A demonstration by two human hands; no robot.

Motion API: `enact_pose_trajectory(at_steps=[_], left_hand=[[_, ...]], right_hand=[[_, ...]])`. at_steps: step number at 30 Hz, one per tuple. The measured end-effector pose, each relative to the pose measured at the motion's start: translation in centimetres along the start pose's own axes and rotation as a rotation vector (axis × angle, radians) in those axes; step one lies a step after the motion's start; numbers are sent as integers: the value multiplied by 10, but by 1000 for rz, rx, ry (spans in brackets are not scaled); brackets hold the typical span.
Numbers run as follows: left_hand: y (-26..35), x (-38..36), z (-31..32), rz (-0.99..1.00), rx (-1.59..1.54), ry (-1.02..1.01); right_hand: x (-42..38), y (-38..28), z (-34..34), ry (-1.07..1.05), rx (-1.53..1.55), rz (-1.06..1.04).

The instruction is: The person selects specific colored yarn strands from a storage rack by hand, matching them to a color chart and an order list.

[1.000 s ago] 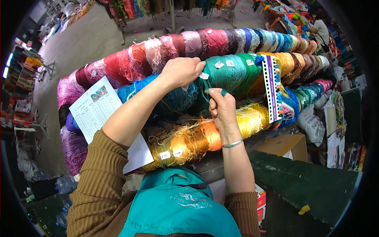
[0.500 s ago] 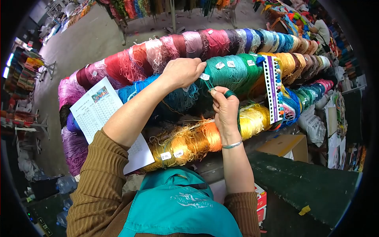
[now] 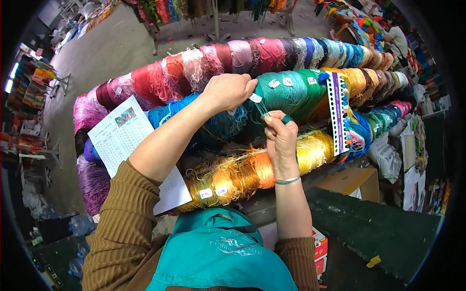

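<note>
My left hand [image 3: 232, 92] is closed at the left end of the teal thread skeins [image 3: 286, 94], pinching teal strands beside a small white tag [image 3: 255, 98]. Just below and to the right, my right hand [image 3: 281, 140] pinches the lower part of the same strands [image 3: 262, 107], which run taut between both hands. A dark green thread loop [image 3: 287, 118] passes around the fingers of my right hand and trails down by the wrist. Blue skeins [image 3: 177, 109] lie under my left forearm, and yellow and orange skeins [image 3: 262, 169] lie below my hands.
A printed sheet [image 3: 119, 138] rests on the skeins at the left. A purple-edged colour card [image 3: 335, 114] leans at the right. Behind are pink and red skeins [image 3: 150, 85]. A cardboard box [image 3: 354, 180] and a dark green surface [image 3: 374, 228] lie at the lower right. Another person [image 3: 398, 39] is at the far right.
My right hand has shifted slightly down and right, and the teal strands between my hands look longer and more spread. The whole view has shifted slightly.
</note>
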State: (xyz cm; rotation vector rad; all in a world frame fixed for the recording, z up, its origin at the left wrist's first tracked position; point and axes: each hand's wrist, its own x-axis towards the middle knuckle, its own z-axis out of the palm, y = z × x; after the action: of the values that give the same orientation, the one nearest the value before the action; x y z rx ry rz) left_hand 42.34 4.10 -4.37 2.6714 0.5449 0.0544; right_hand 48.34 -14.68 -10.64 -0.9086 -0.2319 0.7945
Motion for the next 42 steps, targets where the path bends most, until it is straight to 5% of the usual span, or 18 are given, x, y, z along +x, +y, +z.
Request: enact_pose_trajectory(at_steps=[13,19,25,30,38,42], left_hand=[[-3,0,1,13,-11,6],[2,-2,-4,-11,-3,-18],[4,-1,-5,-25,19,-45],[2,2,-3,-27,35,-62],[-5,9,7,-37,-2,-74],[-6,7,6,-21,28,-20]], right_hand=[[-32,-17,-8,-39,98,-30],[-38,-30,-7,-52,-25,177],[-64,-26,-6,-32,-419,167],[-182,-47,-74,149,-176,363],[-524,53,-299,1252,-115,540],[-632,115,-356,1165,328,599]])
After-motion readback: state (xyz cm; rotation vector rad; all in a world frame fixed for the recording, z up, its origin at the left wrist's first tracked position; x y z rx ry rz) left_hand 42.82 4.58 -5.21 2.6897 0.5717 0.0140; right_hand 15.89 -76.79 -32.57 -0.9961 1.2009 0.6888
